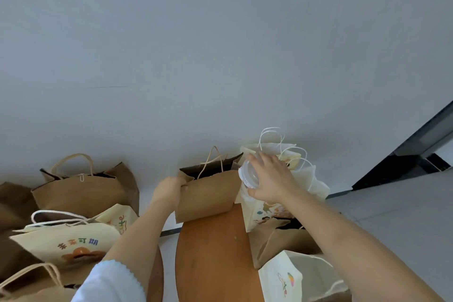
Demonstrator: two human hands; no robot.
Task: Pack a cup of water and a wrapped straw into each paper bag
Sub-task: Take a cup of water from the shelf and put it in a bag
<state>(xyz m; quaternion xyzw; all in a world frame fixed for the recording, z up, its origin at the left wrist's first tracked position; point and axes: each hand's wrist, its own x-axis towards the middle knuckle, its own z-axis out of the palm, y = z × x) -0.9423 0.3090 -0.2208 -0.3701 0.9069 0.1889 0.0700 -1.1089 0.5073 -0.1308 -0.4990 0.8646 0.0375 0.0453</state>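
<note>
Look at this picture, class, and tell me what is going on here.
A person is packing paper bags. The left hand grips the rim of an open brown paper bag standing on a wooden table. The right hand holds a clear lidded cup beside the bag's mouth, not yet inside. More brown and cream printed bags stand on both sides. No straw can be made out.
</note>
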